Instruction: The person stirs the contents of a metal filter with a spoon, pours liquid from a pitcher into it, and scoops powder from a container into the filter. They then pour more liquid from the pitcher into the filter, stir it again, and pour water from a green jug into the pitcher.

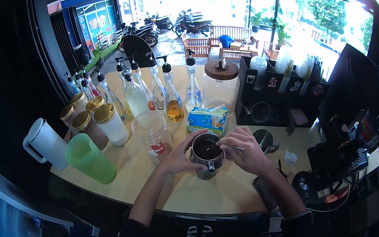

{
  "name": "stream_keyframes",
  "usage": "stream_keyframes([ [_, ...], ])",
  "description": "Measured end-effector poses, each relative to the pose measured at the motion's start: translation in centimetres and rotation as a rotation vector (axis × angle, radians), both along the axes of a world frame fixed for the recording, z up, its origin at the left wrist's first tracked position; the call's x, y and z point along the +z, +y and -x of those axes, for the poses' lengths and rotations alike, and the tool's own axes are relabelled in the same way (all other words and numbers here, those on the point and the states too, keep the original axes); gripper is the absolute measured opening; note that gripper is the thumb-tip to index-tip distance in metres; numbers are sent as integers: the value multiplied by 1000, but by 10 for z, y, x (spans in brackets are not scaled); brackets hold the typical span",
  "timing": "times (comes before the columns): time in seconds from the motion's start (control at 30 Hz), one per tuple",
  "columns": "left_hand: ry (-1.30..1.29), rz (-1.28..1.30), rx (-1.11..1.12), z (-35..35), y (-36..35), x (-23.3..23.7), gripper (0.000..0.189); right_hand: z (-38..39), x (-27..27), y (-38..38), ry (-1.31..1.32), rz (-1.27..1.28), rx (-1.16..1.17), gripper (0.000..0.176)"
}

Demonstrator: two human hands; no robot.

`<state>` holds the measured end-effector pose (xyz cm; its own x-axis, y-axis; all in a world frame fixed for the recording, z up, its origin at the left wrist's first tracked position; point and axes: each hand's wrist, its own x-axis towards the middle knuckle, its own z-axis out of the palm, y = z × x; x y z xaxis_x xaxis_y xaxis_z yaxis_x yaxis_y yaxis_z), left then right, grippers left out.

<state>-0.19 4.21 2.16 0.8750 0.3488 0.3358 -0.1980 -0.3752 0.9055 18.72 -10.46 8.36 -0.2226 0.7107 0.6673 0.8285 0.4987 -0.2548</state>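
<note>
A metal pitcher with dark contents stands on the counter, its handle facing me. My left hand is wrapped round its left side, thumb near the handle and fingers by the rim. Over the right rim, my right hand is closed in a pinch on a thin spoon-like utensil. Its lower end is not clear against the dark contents. Just behind the pitcher lies a blue and white tissue pack. To the left is a clear plastic jar with a red label, apart from my left hand.
Pump bottles, gold-lidded jars, a green pitcher and a white jug crowd the left. A wooden-lidded glass jar and a black cup organizer stand behind. Another metal pitcher and crumpled tissue are right.
</note>
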Motion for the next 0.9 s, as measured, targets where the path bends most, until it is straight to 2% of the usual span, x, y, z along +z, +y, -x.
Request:
stream_keyframes([
  [0.1, 4, -4, 13, -1, 0, 0, 106, 4, -3, -2, 80, 51, 105, 9],
  [0.2, -6, -22, 6, 0, 0, -1, 105, -1, 7, -1, 10, 36, 1, 9],
  [0.3, 7, -9, 9, 0, 0, 2, 105, 6, 1, 1, 45, 39, 80, 7],
  [0.5, 4, -28, 74, 2, -10, 1, 103, 7, 1, 1, 44, 30, 77, 7],
  [0.6, -38, -57, 154, 2, -22, 2, 100, 9, 4, -7, 2, -1, 65, 7],
  [0.67, -1, -175, 317, 1, -31, 1, 95, 9, 5, -8, -49, -23, 26, 8],
  [0.9, -81, -248, 487, -7, -54, -5, 81, 12, 7, -14, -55, -78, 0, 11],
])
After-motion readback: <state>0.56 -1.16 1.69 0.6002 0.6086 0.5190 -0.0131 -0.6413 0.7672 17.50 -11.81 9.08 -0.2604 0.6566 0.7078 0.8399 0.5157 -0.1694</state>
